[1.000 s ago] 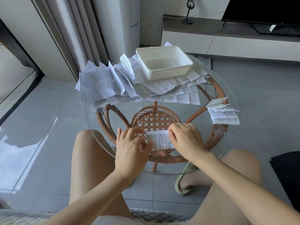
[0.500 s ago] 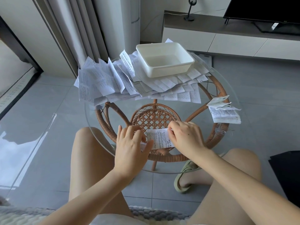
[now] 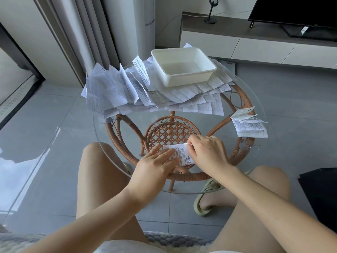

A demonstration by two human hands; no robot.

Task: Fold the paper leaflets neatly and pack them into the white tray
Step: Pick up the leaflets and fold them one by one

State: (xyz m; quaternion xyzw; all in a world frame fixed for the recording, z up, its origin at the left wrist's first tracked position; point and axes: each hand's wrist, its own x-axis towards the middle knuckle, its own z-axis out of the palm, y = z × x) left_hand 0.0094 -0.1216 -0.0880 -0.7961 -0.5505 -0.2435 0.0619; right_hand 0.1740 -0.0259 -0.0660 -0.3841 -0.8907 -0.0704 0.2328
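A small folded leaflet (image 3: 180, 154) lies on the glass table top (image 3: 255, 168) near its front edge. My left hand (image 3: 153, 167) presses flat on the leaflet's left part with straight fingers. My right hand (image 3: 209, 154) pinches the leaflet's upper right edge with curled fingers. The white tray (image 3: 182, 67) stands empty at the far side of the table, on top of a big heap of unfolded leaflets (image 3: 127, 90). A few folded leaflets (image 3: 249, 125) lie at the table's right edge.
The round glass top sits on a rattan frame (image 3: 171, 132). My bare knees are at the table's front, one foot in a green sandal (image 3: 206, 196) beneath it. A curtain (image 3: 87, 33) hangs at the back left; a low TV cabinet (image 3: 237, 33) stands behind.
My left hand slid right onto the leaflet and flattened over it. My right hand shifted slightly and keeps its pinch on the right edge.
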